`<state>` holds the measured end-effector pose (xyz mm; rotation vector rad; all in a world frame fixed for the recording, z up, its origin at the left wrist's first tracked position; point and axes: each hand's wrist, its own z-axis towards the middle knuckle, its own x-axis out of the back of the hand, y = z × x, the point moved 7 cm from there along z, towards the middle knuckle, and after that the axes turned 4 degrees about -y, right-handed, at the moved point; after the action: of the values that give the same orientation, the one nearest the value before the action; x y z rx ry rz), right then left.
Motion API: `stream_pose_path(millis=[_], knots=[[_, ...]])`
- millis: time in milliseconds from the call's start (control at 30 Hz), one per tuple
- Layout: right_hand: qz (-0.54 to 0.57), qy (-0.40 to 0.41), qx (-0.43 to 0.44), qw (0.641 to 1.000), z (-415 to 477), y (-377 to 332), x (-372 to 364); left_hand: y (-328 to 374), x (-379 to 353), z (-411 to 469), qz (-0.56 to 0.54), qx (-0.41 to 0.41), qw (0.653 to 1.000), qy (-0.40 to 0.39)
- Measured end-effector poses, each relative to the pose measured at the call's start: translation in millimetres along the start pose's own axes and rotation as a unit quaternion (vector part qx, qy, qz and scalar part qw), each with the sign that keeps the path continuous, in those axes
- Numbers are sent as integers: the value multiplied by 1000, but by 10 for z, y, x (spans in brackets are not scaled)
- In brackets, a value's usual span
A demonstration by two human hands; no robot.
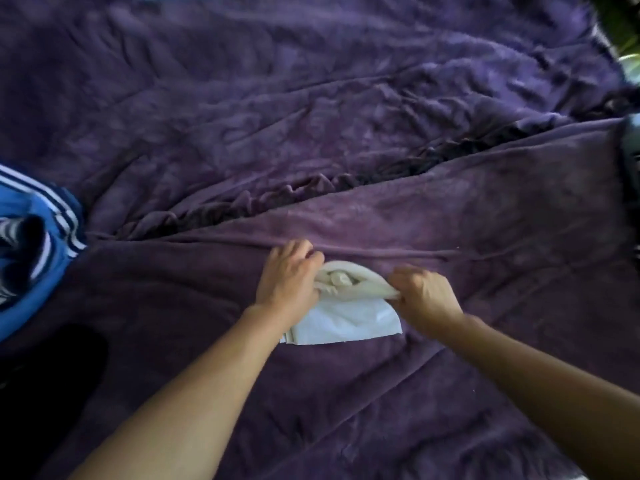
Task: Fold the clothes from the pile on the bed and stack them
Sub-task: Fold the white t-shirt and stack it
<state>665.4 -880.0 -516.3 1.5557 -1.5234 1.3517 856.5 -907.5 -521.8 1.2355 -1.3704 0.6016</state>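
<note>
So the white garment [346,320] sat on the bed [450,393], a bit toward the near edge and roughly midway between the left and right edges. Its lower part lay flat on the purple blanket [311,116], and its far edge was bunched up into a soft roll. The left hand [287,278] was on the left end of that roll with its fingers [304,254] curled into the cloth. The right hand [424,292] pinched the right end, with its fingers [398,285] closed together on the fabric. The two hands were near each other, with only the roll between them. Just past them a long rumpled ridge [346,188] in the blanket ran diagonally from left to right. Beyond it there was a big stretch of wrinkled blanket out to the far edge. The blue striped clothes [31,258] were heaped right at the left edge, well apart from the hands. A black patch [52,375] showed by the near left corner, too dark to tell what it was. Some dark object [628,161] poked in at the right edge, blurred.
</note>
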Motion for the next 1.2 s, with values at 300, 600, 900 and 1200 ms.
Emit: stream_pose_path(millis=[300, 600, 900, 1200], knots=[[30, 2, -46, 998, -1354, 594, 614, 1249, 400, -733, -9, -36, 998, -54], [57, 112, -103, 987, -3138, 1923, 1628, 3492, 767, -788, 5, -128, 992, -22], [61, 208, -223, 950, -4987, 3546, 2522, 5938, 858, -751, -20, -217, 976, -18], [107, 288, -282, 909, -5673, 4802, 3400, 7421, 892, -274, -183, -236, 950, -89]])
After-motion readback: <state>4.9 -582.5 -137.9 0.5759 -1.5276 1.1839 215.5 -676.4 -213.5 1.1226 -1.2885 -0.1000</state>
